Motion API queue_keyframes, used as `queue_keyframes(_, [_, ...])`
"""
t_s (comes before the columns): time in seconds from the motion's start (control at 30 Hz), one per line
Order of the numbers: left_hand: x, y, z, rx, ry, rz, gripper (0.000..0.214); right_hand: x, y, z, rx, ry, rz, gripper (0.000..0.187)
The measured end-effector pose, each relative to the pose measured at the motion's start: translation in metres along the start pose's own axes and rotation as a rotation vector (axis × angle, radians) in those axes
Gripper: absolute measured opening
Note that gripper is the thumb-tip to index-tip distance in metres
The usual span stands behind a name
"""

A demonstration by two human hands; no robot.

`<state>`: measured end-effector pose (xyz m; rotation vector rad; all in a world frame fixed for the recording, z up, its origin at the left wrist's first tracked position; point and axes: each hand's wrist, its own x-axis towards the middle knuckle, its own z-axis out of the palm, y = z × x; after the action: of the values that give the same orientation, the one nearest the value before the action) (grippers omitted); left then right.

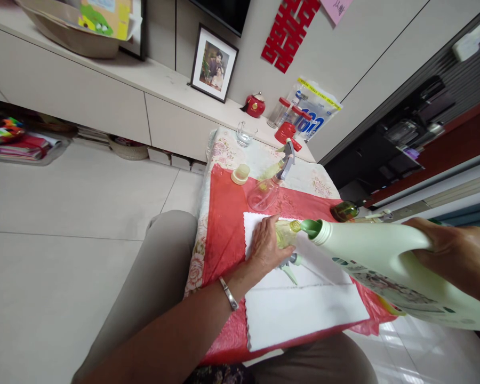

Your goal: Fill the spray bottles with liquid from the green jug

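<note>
My left hand [264, 244] is wrapped round a small see-through bottle [285, 234] with a yellowish tint and an uncovered neck. In my right hand [452, 253] is the handle of a large pale green jug [388, 250], tipped almost level. Its spout lies right at the bottle's mouth, with green liquid at the lip. Below the bottle, a pale green trigger sprayer head [289, 272] rests on a white cloth [300, 320]. Beyond my left hand stands a clear spray bottle [265, 194] with a grey trigger top. A cream cap [240, 174] sits to its left.
The small table has a red plastic sheet [228, 213] over a floral cloth. A glass mug [245, 133] stands at its far edge, a dark green bottle [344, 210] at the right. Behind are a low cabinet [176, 114], a framed photo [215, 63] and lidded jars [279, 112].
</note>
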<state>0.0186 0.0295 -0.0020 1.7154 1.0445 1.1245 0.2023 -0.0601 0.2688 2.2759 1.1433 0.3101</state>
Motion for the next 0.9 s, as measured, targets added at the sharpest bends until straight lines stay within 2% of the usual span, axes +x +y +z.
queue_keyframes(0.4, [-0.0002, -0.0004, 0.0004, -0.012, 0.01, 0.003, 0.082, 0.0001, 0.0022, 0.0034, 0.037, 0.068, -0.021, 0.046])
queue_keyframes(0.57, [0.0004, -0.0002, 0.0005, -0.013, 0.012, 0.003, 0.083, -0.0004, 0.0008, 0.0019, 0.007, 0.018, 0.0, 0.046])
queue_keyframes(0.9, [0.0002, -0.0023, 0.0018, -0.007, 0.017, 0.014, 0.083, 0.0003, 0.0034, 0.0035, 0.029, 0.033, -0.014, 0.044])
